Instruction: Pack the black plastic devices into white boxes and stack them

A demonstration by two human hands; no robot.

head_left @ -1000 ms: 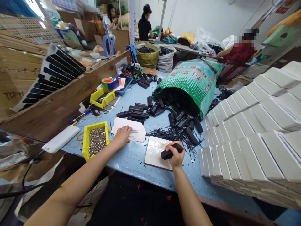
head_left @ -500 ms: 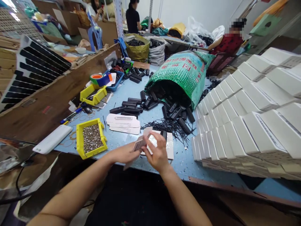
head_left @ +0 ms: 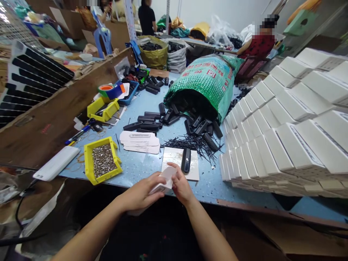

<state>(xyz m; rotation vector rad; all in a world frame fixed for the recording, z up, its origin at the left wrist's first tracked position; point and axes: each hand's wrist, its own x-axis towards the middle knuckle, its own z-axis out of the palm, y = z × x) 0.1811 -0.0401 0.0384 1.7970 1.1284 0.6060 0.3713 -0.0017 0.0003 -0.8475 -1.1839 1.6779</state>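
Note:
My left hand (head_left: 143, 194) and my right hand (head_left: 181, 186) meet at the near edge of the blue table (head_left: 141, 168), both closed on a flat white card box (head_left: 165, 179) folded between them. Just beyond my hands a black plastic case (head_left: 186, 160) lies on a white tile (head_left: 178, 162). A small stack of flat white card blanks (head_left: 140, 142) lies to the left of the tile. Behind the tile spreads a heap of thin black ties (head_left: 194, 143).
A yellow tray of small metal parts (head_left: 102, 160) and a white slab (head_left: 56, 167) sit at left. A green sack (head_left: 209, 85) spills black cases mid-table. Rows of white boxes (head_left: 285, 127) fill the right. People work at the back.
My right hand set the black case down on the tile. My left hand lifted a card from the stack, and both hands drew it toward me and now fold it.

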